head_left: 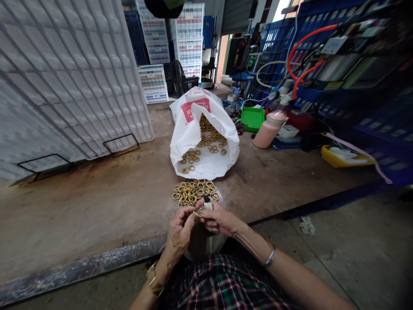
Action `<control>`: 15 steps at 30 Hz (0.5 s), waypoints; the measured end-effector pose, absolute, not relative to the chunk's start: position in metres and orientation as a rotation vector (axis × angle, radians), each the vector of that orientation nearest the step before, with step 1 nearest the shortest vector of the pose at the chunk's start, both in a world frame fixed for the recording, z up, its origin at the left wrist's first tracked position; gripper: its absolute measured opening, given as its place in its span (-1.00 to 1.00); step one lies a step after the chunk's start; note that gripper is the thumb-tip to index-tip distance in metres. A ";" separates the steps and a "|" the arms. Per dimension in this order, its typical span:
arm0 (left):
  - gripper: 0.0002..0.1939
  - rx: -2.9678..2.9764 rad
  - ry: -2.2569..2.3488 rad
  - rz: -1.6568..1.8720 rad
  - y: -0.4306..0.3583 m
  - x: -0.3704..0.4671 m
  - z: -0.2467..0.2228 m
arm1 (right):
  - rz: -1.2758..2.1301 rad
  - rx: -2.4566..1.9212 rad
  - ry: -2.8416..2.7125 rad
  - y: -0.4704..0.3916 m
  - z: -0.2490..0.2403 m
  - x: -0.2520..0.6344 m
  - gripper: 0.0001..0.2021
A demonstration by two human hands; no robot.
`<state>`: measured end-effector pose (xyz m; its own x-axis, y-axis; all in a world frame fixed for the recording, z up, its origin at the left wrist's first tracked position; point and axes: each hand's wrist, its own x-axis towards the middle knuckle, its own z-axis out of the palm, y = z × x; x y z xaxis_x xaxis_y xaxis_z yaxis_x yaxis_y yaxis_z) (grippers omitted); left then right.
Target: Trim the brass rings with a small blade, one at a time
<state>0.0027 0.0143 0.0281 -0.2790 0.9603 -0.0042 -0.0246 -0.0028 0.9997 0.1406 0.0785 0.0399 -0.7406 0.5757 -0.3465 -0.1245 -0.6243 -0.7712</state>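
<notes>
Both hands meet at the front edge of the table, just this side of a loose pile of brass rings (190,192). My left hand (179,230) is closed, its fingertips pinching a brass ring (197,214); whether more rings sit inside its curled fingers is hard to see. Closed opposite it, my right hand (222,218) holds a small pale thing with a black end (207,202), whose kind I cannot make out. Its fingertips reach the ring too. Behind the pile, a white plastic sack (222,165) lies with its mouth towards me and many more brass rings (209,133) inside.
Tall stacked clear plastic trays (74,82) stand at left, by black wire stands (121,144). To the right are a pink bottle (267,132), a green tray (252,119), a yellow tray (335,159) and orange hoses (298,43). White crates (189,38) and a fan (178,77) stand behind.
</notes>
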 end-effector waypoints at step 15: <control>-0.99 1.196 1.570 1.417 0.011 0.001 0.030 | 1.876 -1.085 -1.616 0.077 0.020 0.135 -0.67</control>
